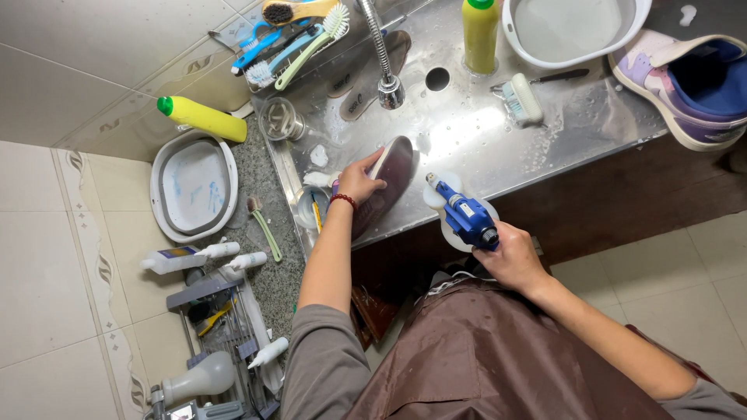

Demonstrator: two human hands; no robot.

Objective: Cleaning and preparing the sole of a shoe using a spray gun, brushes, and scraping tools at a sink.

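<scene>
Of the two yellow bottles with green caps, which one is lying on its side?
The yellow bottle on the tiled ledge beside the grey basin lies on its side. The other bottle stands upright by the faucet.

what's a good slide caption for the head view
Left hand steadies a dark insole on a steel sink; right hand holds a blue sprayer.
</scene>
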